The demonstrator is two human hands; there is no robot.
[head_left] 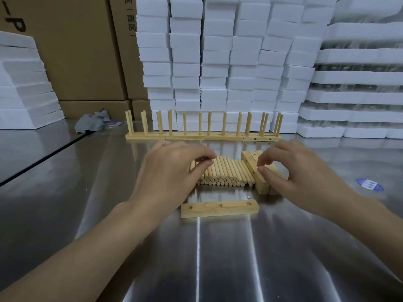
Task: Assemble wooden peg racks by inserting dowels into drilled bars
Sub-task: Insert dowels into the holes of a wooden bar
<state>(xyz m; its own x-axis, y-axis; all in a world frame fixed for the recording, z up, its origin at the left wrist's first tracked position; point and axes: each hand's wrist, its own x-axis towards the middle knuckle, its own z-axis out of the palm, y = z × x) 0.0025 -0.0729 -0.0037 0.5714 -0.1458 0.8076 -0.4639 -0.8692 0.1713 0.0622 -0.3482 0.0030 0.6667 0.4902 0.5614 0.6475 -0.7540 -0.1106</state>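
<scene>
Polished stainless-steel bench (218, 258), streaked with glare, crossed by a dark seam far to the left of the left grip. Beyond both grips, closing off the back of the room: tall stacks of white foam blocks (213, 62), about six columns across, far too many blocks to count. Right of those, stacked white foam trays (359, 94). Left of them, brown cardboard boxes (82, 51) with black print, four in sight, and a lower slanting pile of white foam slabs (24, 83). One crumpled grey cloth (91, 122) beyond and well left of the left grip. One blue-and-white oval sticker (369, 184) out to the right of the right grip. Just beyond the grips, a row of finished pale wooden peg racks (202, 136): four bars counted end to end, twelve upright peg positions, several looking doubled toward the row's ends; cannot tell whether from a second row behind. Between and beneath the grips, a heap of loose pale wooden dowels (224, 173), side by side in layers, dozens, not countable. Touching the heap's right side, directly under the right grip, a stack of drilled pale wooden bars (250, 168) set on edge, at least three, exact number hidden. Nearer than both grips, one single drilled wooden bar (219, 209) lying flat, three holes upward, apart from the heap. Over the heap's left end, the left hand (172, 173) arched, grip narrow, fingertips and thumb down on the top dowels; cannot tell if clasping one. Over the stack, the right hand (290, 168) curled, grip narrow, thumb and forefinger tips nearly meeting, nothing seen held.
</scene>
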